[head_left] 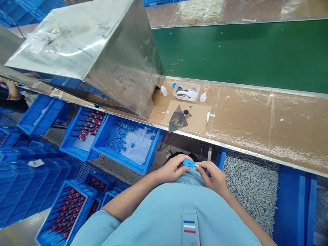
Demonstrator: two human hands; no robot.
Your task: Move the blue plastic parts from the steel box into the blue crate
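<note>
Close in front of my body, my left hand (177,167) pinches a small blue plastic part (188,163) with a slot in its face. My right hand (212,173) grips a small whitish-grey piece (196,165) at the right end of the blue part, touching it or very near it. A blue bin (139,164) to the left of my hands holds many similar blue parts (118,136) on a white sheet. On the right, a bin is filled with small grey pieces (251,184).
A brown bench (243,119) runs ahead, with a green conveyor belt (243,54) behind. On it stand a large metal box (123,58), a clear tub (187,91), small white bottles (164,91) and a cardboard sheet (200,118). Crates with red-and-black items (68,212) sit lower left. A person's arm (11,90) shows far left.
</note>
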